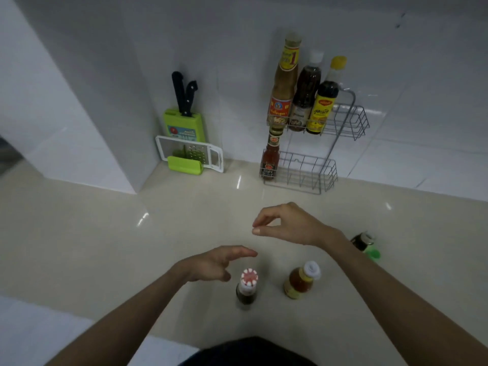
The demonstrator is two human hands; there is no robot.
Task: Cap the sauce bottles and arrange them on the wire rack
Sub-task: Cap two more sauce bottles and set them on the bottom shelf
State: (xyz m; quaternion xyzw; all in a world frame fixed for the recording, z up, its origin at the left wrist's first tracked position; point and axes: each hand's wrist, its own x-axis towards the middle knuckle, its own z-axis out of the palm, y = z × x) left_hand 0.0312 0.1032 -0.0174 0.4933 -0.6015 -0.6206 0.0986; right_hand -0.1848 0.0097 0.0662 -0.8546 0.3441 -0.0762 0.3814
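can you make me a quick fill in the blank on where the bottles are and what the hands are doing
1. The upper shelf of the wire rack holds ___ bottles.
2. The lower shelf holds one bottle of ___ sauce, at its left end.
3. The bottle with the red-and-white cap stands on the counter just below the ___ hand's fingers.
4. Both the left hand and the right hand hold ___.

Missing words: three; red; left; nothing

My counter [79, 233] looked glossy and smooth, like the wall tiles [422, 75]; the rack [311, 178] was thin shiny wire, the grater [190, 154] plastic.
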